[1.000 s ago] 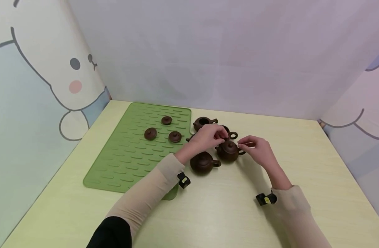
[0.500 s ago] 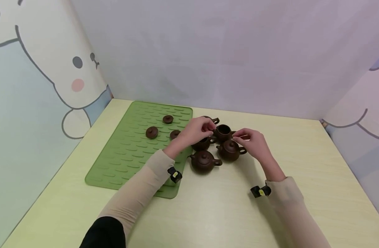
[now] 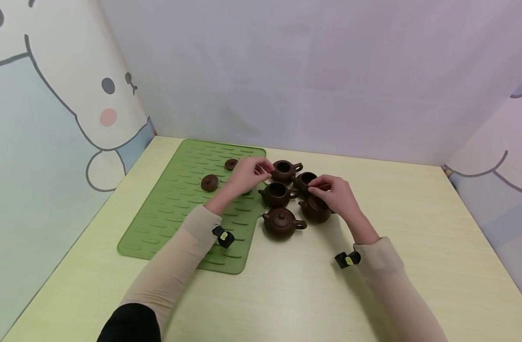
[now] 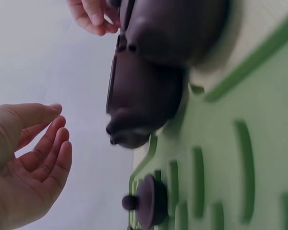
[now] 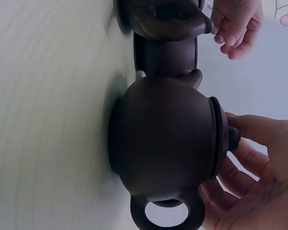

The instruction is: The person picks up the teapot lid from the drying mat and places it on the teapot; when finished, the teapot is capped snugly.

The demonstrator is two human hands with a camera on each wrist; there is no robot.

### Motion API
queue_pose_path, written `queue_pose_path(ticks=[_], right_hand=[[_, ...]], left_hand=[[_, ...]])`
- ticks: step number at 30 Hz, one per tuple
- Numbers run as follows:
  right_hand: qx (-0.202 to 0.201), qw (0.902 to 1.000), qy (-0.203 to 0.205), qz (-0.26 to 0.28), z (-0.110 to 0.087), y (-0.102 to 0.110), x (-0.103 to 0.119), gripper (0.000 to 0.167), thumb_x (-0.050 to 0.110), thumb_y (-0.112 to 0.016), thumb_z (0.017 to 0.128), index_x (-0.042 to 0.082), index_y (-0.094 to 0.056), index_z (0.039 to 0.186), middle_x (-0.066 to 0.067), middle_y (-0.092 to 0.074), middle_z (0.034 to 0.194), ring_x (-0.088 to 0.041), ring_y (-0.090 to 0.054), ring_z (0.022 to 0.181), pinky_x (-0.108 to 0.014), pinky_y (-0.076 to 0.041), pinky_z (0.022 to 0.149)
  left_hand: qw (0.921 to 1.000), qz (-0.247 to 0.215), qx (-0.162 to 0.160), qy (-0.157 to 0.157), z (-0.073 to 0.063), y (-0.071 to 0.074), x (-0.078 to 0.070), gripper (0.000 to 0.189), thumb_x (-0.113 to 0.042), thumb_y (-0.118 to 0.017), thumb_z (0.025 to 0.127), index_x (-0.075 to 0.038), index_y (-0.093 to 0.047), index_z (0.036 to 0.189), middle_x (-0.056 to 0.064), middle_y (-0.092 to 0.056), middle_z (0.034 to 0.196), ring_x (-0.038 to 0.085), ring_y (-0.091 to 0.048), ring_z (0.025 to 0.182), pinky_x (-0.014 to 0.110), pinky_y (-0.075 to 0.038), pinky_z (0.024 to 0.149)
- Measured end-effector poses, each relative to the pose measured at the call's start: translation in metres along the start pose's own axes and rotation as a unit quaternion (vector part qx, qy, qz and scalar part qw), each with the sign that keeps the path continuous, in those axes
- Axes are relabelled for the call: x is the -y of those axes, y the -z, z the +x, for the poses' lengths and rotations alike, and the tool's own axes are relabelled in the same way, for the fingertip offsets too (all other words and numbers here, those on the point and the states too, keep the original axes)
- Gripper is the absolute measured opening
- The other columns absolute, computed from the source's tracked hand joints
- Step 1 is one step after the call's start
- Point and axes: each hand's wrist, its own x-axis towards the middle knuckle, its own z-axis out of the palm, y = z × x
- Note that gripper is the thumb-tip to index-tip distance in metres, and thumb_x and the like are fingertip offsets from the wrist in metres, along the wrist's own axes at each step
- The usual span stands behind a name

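My left hand (image 3: 247, 175) hangs over the right part of the green mat (image 3: 166, 213), fingers loosely bent and holding nothing. In the left wrist view, a small brown lid (image 4: 146, 202) with a round knob lies on the mat beyond it. My right hand (image 3: 335, 194) hovers over a lidded brown teapot (image 3: 315, 211), its fingertips overlapping a lidless teapot (image 3: 305, 179) behind. Seen from the right wrist, thumb and fingers spread around that lidded teapot's knob (image 5: 234, 138), with no grip showing. Another lidded teapot (image 3: 281, 224) stands in front, beside a lidless one (image 3: 277, 194).
A further lidless teapot (image 3: 284, 170) stands at the back of the cluster. Two lids, one on the left (image 3: 209, 183) and one farther back (image 3: 231, 164), lie on the mat; a third is mostly behind the left hand. A pale wall (image 3: 308, 85) closes off the table's back.
My left hand has moved left, from over the teapots to over the mat, uncovering the lidless teapots. My right hand has shifted slightly left and back, now over the right lidded teapot.
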Motion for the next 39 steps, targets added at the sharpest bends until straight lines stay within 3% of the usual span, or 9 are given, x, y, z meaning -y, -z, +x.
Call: queue_pose_path(ticks=[10, 21, 33, 39], right_hand=[[0.005, 1.0, 0.002, 0.001, 0.007, -0.011, 0.005, 0.016, 0.019, -0.071, 0.093, 0.008, -0.074, 0.105, -0.013, -0.075, 0.102, -0.024, -0.068, 0.091, -0.036, -0.051, 0.085], [0.015, 0.9998, -0.004, -0.009, 0.008, -0.017, 0.009, 0.018, 0.019, -0.071, 0.093, 0.008, -0.075, 0.107, -0.011, -0.075, 0.102, -0.025, -0.068, 0.092, -0.036, -0.051, 0.082], [0.022, 0.9993, 0.003, -0.029, 0.01, -0.022, 0.009, 0.016, 0.017, -0.071, 0.092, 0.011, -0.076, 0.106, -0.009, -0.076, 0.102, -0.024, -0.07, 0.093, -0.04, -0.054, 0.083], [0.018, 0.999, 0.005, -0.042, 0.009, -0.024, 0.011, 0.015, 0.016, -0.07, 0.093, 0.012, -0.077, 0.106, -0.01, -0.075, 0.106, -0.026, -0.069, 0.095, -0.043, -0.054, 0.084]], left_hand=[[0.9988, -0.024, -0.018, 0.038, -0.014, 0.025, 0.027, 0.016, -0.013, -0.065, 0.097, -0.01, -0.069, 0.112, 0.009, -0.07, 0.112, 0.024, -0.066, 0.1, 0.038, -0.057, 0.085], [0.9949, -0.019, -0.05, 0.085, -0.034, 0.049, 0.062, 0.022, -0.009, -0.064, 0.096, 0.001, -0.067, 0.116, 0.018, -0.068, 0.115, 0.032, -0.064, 0.103, 0.045, -0.055, 0.089], [0.988, -0.025, -0.067, 0.137, -0.055, 0.065, 0.1, 0.026, -0.009, -0.063, 0.097, 0.002, -0.065, 0.12, 0.022, -0.066, 0.12, 0.037, -0.063, 0.11, 0.047, -0.055, 0.09], [0.985, -0.015, -0.066, 0.159, -0.062, 0.069, 0.108, 0.026, -0.01, -0.063, 0.098, -0.001, -0.065, 0.122, 0.023, -0.063, 0.129, 0.039, -0.062, 0.114, 0.05, -0.054, 0.093]])
